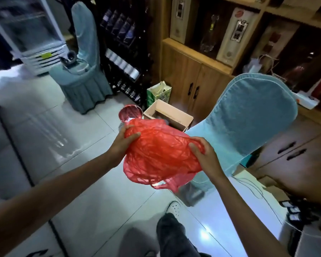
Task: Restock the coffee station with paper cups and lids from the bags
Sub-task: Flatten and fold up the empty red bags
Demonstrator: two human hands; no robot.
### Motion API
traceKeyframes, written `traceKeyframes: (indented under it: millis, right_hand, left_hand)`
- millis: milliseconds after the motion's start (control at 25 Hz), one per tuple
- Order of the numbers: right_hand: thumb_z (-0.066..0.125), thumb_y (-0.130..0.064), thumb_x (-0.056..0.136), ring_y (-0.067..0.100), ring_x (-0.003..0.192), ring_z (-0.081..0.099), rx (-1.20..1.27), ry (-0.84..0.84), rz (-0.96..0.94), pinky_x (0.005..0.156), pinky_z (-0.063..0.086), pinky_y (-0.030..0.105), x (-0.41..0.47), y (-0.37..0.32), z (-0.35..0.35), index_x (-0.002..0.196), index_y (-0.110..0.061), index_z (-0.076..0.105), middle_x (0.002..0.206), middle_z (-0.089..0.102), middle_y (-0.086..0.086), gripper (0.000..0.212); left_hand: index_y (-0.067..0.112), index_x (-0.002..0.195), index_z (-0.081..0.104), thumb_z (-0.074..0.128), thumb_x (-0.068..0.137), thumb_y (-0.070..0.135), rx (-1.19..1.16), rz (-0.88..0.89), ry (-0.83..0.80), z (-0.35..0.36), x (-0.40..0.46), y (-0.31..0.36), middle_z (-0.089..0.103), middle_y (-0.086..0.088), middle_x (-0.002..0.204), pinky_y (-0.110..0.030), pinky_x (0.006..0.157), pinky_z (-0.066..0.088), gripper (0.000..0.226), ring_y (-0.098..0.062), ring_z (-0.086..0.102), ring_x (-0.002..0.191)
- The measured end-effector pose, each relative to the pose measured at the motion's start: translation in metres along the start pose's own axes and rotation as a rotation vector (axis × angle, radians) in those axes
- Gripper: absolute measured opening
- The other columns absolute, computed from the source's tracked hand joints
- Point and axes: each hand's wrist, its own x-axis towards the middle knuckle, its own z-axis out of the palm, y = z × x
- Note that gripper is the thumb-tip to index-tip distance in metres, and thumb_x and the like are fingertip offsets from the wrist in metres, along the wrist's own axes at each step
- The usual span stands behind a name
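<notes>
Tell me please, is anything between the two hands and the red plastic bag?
No. Both the left hand and the right hand already grip the red plastic bag directly, one on each side. It hangs in the air above the tiled floor, in front of the blue covered chair.

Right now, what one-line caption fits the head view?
Both hands, left hand and right hand, grip a crumpled red plastic bag beside a blue-covered chair.
</notes>
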Motion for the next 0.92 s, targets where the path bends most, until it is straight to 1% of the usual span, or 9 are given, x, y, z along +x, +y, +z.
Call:
traceKeyframes:
  millis: [80, 200, 320, 440, 560, 640, 720, 800, 920]
  right_hand:
    - [0.055, -0.068, 0.081, 0.006, 0.112, 0.060, 0.034, -0.048, 0.001, 0.087, 0.048, 0.021, 0.034, 0.001, 0.021, 0.122, -0.030, 0.062, 0.121, 0.064, -0.008, 0.057]
    - [0.055, -0.061, 0.084, 0.006, 0.111, 0.060, 0.080, -0.108, 0.013, 0.082, 0.049, 0.021, 0.089, 0.001, 0.046, 0.124, -0.028, 0.060, 0.117, 0.063, -0.015, 0.052]
    - [0.055, -0.060, 0.086, 0.005, 0.110, 0.060, 0.085, -0.157, 0.013, 0.093, 0.054, 0.034, 0.161, 0.001, 0.067, 0.120, -0.033, 0.061, 0.116, 0.061, -0.021, 0.044]
    - [0.055, -0.067, 0.081, 0.009, 0.111, 0.061, 0.085, -0.190, -0.006, 0.097, 0.053, 0.039, 0.230, -0.002, 0.087, 0.117, -0.032, 0.062, 0.120, 0.063, -0.011, 0.051]
    - [0.058, -0.057, 0.085, 0.011, 0.112, 0.061, 0.089, -0.230, -0.001, 0.099, 0.051, 0.038, 0.281, -0.006, 0.106, 0.114, -0.027, 0.063, 0.119, 0.065, -0.006, 0.041]
    - [0.059, -0.056, 0.085, 0.012, 0.113, 0.060, 0.083, -0.244, -0.022, 0.102, 0.048, 0.036, 0.306, -0.005, 0.119, 0.113, -0.025, 0.064, 0.118, 0.065, -0.006, 0.042]
    - [0.060, -0.056, 0.084, 0.010, 0.112, 0.061, 0.081, -0.262, -0.001, 0.101, 0.048, 0.033, 0.333, -0.001, 0.135, 0.112, -0.026, 0.064, 0.116, 0.066, -0.007, 0.042]
    - [0.061, -0.056, 0.084, 0.010, 0.110, 0.061, 0.076, -0.285, 0.017, 0.101, 0.049, 0.035, 0.358, 0.002, 0.154, 0.111, -0.028, 0.064, 0.114, 0.065, -0.010, 0.039]
    - [0.061, -0.059, 0.081, 0.010, 0.109, 0.062, 0.073, -0.275, 0.030, 0.100, 0.049, 0.035, 0.398, 0.001, 0.189, 0.112, -0.026, 0.065, 0.111, 0.066, -0.014, 0.046]
  left_hand:
    - [0.024, 0.135, 0.046, 0.063, 0.096, 0.031, -0.023, -0.007, 0.086, -0.014, 0.023, 0.005, 0.057, -0.005, 0.133, -0.031, 0.078, 0.057, 0.043, -0.018, 0.063, 0.109]
    - [0.021, 0.135, 0.047, 0.060, 0.098, 0.032, -0.033, -0.013, 0.160, -0.031, 0.064, 0.021, 0.057, -0.006, 0.134, -0.030, 0.082, 0.054, 0.041, -0.014, 0.063, 0.106]
    - [0.024, 0.136, 0.046, 0.062, 0.096, 0.034, 0.015, -0.025, 0.181, -0.050, 0.118, 0.047, 0.055, -0.006, 0.135, -0.034, 0.086, 0.056, 0.044, -0.019, 0.062, 0.111]
    - [0.031, 0.138, 0.041, 0.060, 0.097, 0.037, 0.074, -0.019, 0.237, -0.066, 0.172, 0.071, 0.047, -0.005, 0.136, -0.041, 0.092, 0.055, 0.046, -0.025, 0.058, 0.116]
    - [0.032, 0.141, 0.037, 0.059, 0.098, 0.035, 0.025, -0.005, 0.297, -0.079, 0.210, 0.074, 0.044, -0.005, 0.138, -0.030, 0.083, 0.054, 0.048, -0.020, 0.058, 0.114]
    - [0.031, 0.143, 0.035, 0.058, 0.099, 0.033, 0.010, 0.002, 0.337, -0.089, 0.229, 0.074, 0.044, -0.004, 0.139, -0.026, 0.082, 0.052, 0.050, -0.014, 0.058, 0.111]
    - [0.029, 0.143, 0.035, 0.058, 0.099, 0.031, -0.001, -0.010, 0.364, -0.105, 0.256, 0.077, 0.045, -0.003, 0.138, -0.024, 0.083, 0.050, 0.050, -0.010, 0.057, 0.110]
    - [0.029, 0.143, 0.034, 0.058, 0.099, 0.030, 0.007, -0.025, 0.367, -0.123, 0.284, 0.081, 0.046, -0.002, 0.135, -0.022, 0.082, 0.049, 0.050, -0.007, 0.056, 0.108]
    - [0.029, 0.144, 0.033, 0.058, 0.099, 0.029, 0.016, -0.048, 0.347, -0.154, 0.333, 0.090, 0.046, -0.001, 0.131, -0.021, 0.080, 0.049, 0.052, -0.006, 0.055, 0.105]
